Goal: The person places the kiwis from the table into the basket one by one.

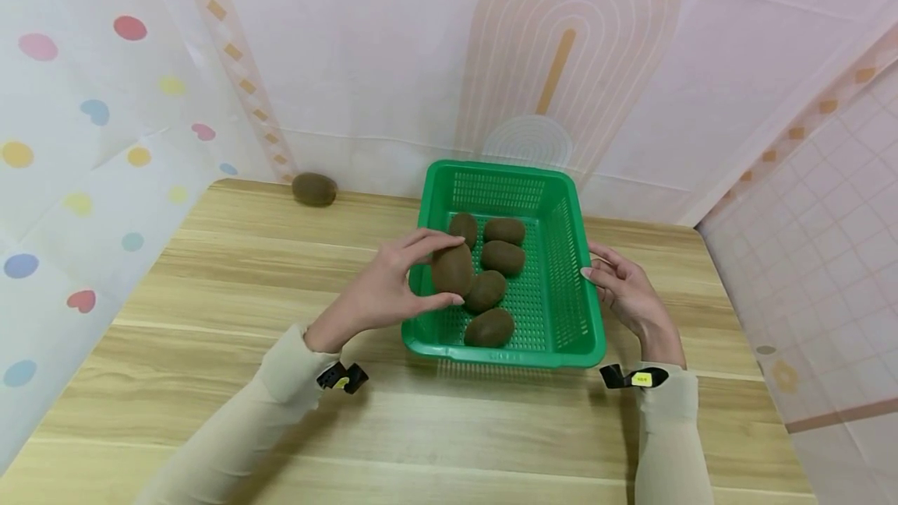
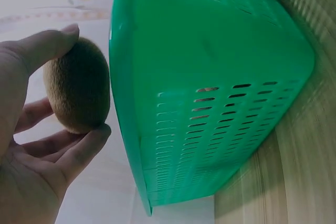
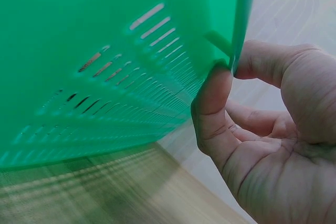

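Observation:
In the head view my left hand (image 1: 393, 279) pinches a brown kiwi (image 1: 452, 269) between thumb and fingertips, over the left rim of a green plastic basket (image 1: 501, 359). The left wrist view shows this kiwi (image 2: 80, 85) just above the rim, outside the basket's slotted wall (image 2: 210, 40). My right hand (image 1: 627, 291) pinches the basket's right rim; in the right wrist view the thumb and a curled finger (image 3: 212, 103) meet at that rim. Several more kiwis lie on the basket's floor, among them one near the front (image 1: 489, 327) and one at the back (image 1: 504, 231).
The basket stands on a wood-grain table (image 1: 491, 435). Another kiwi (image 1: 314, 188) lies at the table's back left edge, close to the wall. Patterned cloth (image 1: 365, 61) hangs behind and at both sides of the table.

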Demonstrator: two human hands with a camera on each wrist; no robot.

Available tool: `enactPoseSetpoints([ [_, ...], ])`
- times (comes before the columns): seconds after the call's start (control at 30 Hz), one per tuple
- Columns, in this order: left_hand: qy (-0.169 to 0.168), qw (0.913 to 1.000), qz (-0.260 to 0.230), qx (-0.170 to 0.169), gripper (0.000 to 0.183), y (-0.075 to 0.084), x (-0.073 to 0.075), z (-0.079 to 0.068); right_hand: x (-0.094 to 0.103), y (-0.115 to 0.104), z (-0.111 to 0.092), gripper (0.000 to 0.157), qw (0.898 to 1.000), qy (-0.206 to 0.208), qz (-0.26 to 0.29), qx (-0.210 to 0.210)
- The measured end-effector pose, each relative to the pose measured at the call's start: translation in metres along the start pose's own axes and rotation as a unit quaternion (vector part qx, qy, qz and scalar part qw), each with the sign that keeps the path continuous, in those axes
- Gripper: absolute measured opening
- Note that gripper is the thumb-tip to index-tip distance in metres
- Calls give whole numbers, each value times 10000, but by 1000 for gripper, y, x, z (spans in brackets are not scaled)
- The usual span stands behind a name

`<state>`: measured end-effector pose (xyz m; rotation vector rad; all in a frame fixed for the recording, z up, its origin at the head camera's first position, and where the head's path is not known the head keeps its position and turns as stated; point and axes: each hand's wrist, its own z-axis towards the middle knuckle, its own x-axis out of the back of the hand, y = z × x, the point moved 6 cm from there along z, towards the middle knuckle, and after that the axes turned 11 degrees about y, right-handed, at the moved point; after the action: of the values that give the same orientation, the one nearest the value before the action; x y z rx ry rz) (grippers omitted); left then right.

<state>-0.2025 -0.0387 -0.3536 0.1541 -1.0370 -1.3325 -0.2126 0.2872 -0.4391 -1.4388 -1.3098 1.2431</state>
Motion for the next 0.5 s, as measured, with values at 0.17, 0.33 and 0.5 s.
enactPoseSetpoints([
  [0.17, -182, 9998, -58, -114, 59, 3, -1, -3, 0, 0, 0, 67, 10000, 10, -6, -15],
  [0.33, -100, 9999, -104, 15, 51, -1, 3, -2, 0, 0, 1, 66, 10000, -7, -31, -2],
  [0.5, 171, 9998, 121, 0, 54, -3, 11, 2, 0, 0, 1, 65, 10000, -38, -10, 26],
])
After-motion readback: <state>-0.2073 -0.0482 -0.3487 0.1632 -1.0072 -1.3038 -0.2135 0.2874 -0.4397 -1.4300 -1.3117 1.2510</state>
